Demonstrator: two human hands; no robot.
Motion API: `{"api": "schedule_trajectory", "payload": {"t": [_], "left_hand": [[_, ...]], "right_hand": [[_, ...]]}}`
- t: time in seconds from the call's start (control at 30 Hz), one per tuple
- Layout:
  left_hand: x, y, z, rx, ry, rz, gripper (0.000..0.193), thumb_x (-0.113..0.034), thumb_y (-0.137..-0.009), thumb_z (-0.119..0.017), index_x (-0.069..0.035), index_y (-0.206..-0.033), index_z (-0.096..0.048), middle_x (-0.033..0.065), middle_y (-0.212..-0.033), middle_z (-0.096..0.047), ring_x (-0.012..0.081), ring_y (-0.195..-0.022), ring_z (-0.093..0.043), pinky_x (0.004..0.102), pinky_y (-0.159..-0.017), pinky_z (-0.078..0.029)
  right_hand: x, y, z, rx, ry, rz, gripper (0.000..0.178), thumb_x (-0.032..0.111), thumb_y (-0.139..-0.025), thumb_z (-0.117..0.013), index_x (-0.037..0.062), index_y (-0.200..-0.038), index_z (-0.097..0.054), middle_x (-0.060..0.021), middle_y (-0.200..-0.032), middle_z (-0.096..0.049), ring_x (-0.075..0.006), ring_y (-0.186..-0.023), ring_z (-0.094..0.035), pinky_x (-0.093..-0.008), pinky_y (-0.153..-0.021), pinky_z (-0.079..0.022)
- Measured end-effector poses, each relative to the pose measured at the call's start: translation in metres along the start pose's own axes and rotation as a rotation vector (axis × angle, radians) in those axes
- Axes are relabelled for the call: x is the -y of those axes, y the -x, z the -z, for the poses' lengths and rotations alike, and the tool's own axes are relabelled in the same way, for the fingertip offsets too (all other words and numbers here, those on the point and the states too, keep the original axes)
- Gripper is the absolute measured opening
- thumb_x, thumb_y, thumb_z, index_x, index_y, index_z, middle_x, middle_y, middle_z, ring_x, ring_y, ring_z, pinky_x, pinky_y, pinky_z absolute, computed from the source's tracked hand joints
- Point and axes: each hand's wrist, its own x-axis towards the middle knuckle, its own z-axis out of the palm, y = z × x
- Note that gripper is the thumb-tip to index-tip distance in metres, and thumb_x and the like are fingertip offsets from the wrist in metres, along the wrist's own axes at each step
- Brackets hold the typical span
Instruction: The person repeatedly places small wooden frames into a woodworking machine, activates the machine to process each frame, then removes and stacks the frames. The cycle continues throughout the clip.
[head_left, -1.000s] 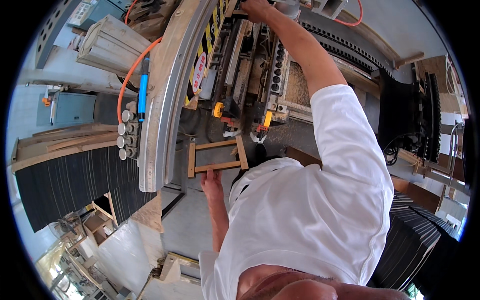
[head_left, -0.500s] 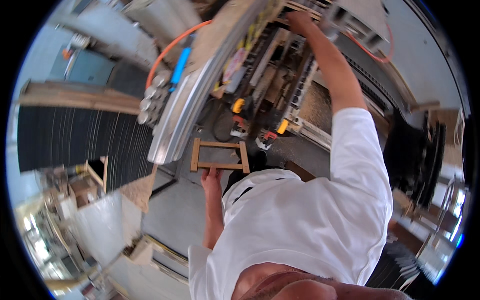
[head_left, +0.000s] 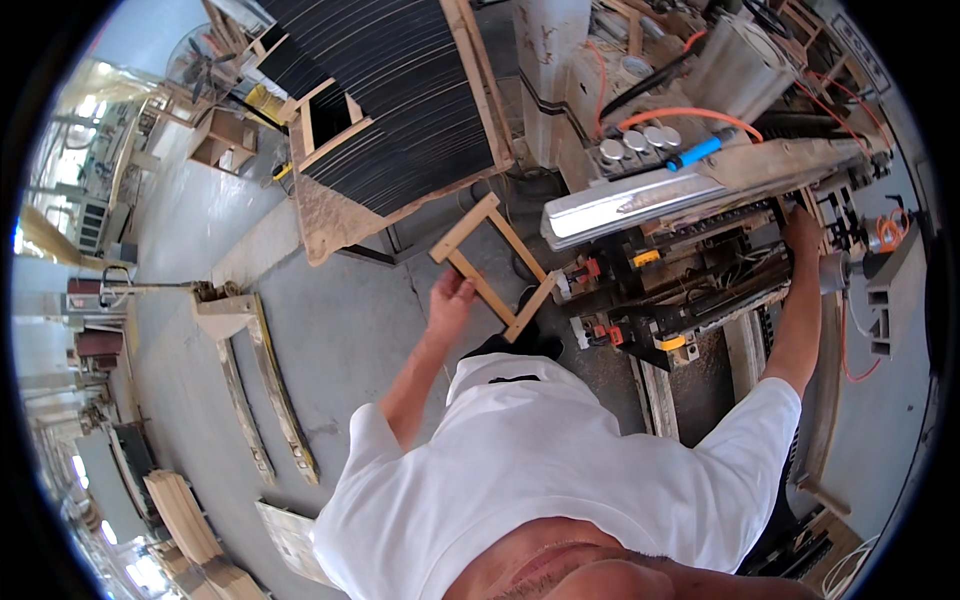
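Note:
My left hand (head_left: 453,300) is closed on a small wooden frame (head_left: 466,228), two thick rails joined by two slats. It holds the frame tilted in the air by the edge of one slat, left of a long machine (head_left: 620,210). At the machine's far right end, my right hand (head_left: 801,232) reaches in among the metal parts and narrow wooden strips. Its fingers are mostly hidden, so what they touch does not show. Red and yellow fittings (head_left: 648,258) sit at the machine's near end.
A tall stack of dark boards (head_left: 400,110) stands ahead on a wooden base. Round knobs (head_left: 635,143), a blue handle (head_left: 694,154) and an orange hose (head_left: 690,113) lie above the machine. A pallet truck's forks (head_left: 266,370) rest on the grey floor to the left.
The view has swung left, bringing the pallet truck and board stack further in. The wooden frame, still in my left hand, appears more tilted. My right hand stays at the machine's far end.

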Motion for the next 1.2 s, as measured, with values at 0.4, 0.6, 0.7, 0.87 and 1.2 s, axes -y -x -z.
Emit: {"api": "schedule_trajectory", "payload": {"t": [0.4, 0.6, 0.7, 0.87, 1.2], "left_hand": [[-0.202, -0.109, 0.258, -0.022, 0.273, -0.34, 0.023, -0.014, -0.099, -0.049, 0.003, -0.113, -0.055, 0.0139, -0.105, -0.065, 0.0237, -0.097, -0.065, 0.035, -0.085, -0.055], [-0.247, -0.252, 0.356, 0.012, 0.204, -0.198, 0.024, -0.013, -0.098, -0.049, 0.005, -0.113, -0.056, 0.0138, -0.103, -0.065, 0.0255, -0.095, -0.067, 0.0339, -0.083, -0.055], [-0.243, -0.309, 0.36, 0.015, 0.077, -0.133, 0.027, -0.018, -0.096, -0.056, 0.004, -0.112, -0.059, 0.012, -0.102, -0.066, 0.0214, -0.09, -0.066, 0.0329, -0.077, -0.056], [-0.239, -0.326, 0.31, -0.21, -0.272, -0.163, 0.037, -0.031, -0.089, -0.068, 0.001, -0.107, -0.066, 0.0063, -0.086, -0.069, 0.0193, -0.071, -0.066, 0.0307, -0.066, -0.054], [-0.258, -0.208, 0.217, 0.056, -1.278, -0.791, 0.053, -0.033, -0.078, -0.073, -0.001, -0.119, -0.06, 0.0192, -0.105, -0.066, 0.0378, -0.104, -0.06, 0.0439, -0.088, -0.048]], "right_hand": [[0.024, 0.063, 0.062, -0.405, -0.507, -0.216, 0.041, 0.03, -0.085, -0.065, 0.009, -0.12, -0.06, -0.0161, -0.114, -0.065, -0.0375, -0.107, -0.061, -0.0456, -0.089, -0.047], [0.184, 0.201, 0.138, -0.608, -1.101, -0.139, 0.021, 0.016, -0.091, -0.065, 0.0004, -0.105, -0.065, -0.0083, -0.098, -0.069, -0.0142, -0.088, -0.062, -0.0287, -0.078, -0.049], [0.262, 0.254, 0.138, -0.496, -1.217, -0.11, 0.013, 0.009, -0.089, -0.066, 0.0008, -0.099, -0.066, -0.004, -0.091, -0.066, -0.0096, -0.081, -0.058, -0.0235, -0.074, -0.047], [0.347, 0.316, 0.1, -0.198, -1.3, -0.183, 0.012, 0.004, -0.086, -0.067, -0.0011, -0.097, -0.065, -0.0033, -0.09, -0.066, -0.0067, -0.075, -0.057, -0.0218, -0.068, -0.047], [0.395, 0.38, 0.095, -0.086, -1.224, -0.28, 0.017, 0.005, -0.085, -0.067, -0.0018, -0.101, -0.066, -0.0068, -0.084, -0.068, -0.0106, -0.075, -0.063, -0.0256, -0.07, -0.051]]}}
